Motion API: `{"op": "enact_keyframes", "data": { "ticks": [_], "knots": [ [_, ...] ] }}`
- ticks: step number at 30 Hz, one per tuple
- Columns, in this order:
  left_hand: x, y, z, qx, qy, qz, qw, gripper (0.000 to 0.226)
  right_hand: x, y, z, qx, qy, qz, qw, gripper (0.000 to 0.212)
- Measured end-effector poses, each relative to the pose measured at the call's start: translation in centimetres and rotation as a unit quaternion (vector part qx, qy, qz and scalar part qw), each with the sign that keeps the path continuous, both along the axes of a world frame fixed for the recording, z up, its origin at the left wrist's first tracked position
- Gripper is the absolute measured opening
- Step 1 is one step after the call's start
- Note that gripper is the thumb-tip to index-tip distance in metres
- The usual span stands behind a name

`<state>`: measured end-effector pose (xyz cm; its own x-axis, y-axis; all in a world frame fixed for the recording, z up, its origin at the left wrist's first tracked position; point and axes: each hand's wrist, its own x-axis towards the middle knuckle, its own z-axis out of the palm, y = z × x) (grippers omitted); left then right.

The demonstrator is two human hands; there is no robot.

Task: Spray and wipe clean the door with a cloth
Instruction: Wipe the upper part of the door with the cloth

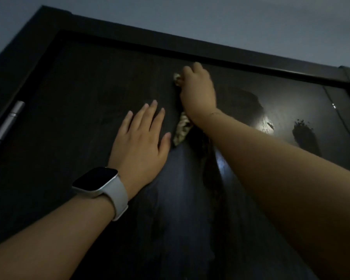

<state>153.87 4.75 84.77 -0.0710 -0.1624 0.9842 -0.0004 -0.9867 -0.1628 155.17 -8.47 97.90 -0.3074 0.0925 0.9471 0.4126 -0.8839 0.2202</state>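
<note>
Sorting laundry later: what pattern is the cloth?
Mottled light-and-dark print on the cloth, head view.

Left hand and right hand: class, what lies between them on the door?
In the head view, only the cloth's hanging tail and bare door separate left hand from right hand.

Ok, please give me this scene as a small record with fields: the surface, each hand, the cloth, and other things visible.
surface: dark door, seen from below, its top edge near the frame
left hand: left hand flat on the door, fingers straight, holds nothing
right hand: right hand presses the cloth to the door near the top
cloth: patterned cloth, hangs below the right hand
wrist: white watch on the left wrist
hardware: silver hinge at the left edge
wet marks: shiny patch to the right
</note>
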Motion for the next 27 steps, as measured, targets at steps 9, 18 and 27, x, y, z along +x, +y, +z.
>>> {"op": "enact_keyframes", "data": {
  "ticks": [9,18,27],
  "knots": [
    [0.3,0.2,0.1,0.000,-0.012,-0.011,1.000,0.066,3.0,-11.9,3.1,0.096,-0.017,-0.023,0.995,0.016],
    [0.1,0.0,0.0,-0.002,-0.012,-0.027,1.000,0.067,2.0,-11.9,4.7,0.202,0.051,-0.044,0.977,0.029],
    [-0.3,0.1,0.0,0.001,-0.007,-0.019,1.000,0.069,-0.6,2.4,6.1,0.015,0.003,0.008,1.000,0.029]
  ]
}}
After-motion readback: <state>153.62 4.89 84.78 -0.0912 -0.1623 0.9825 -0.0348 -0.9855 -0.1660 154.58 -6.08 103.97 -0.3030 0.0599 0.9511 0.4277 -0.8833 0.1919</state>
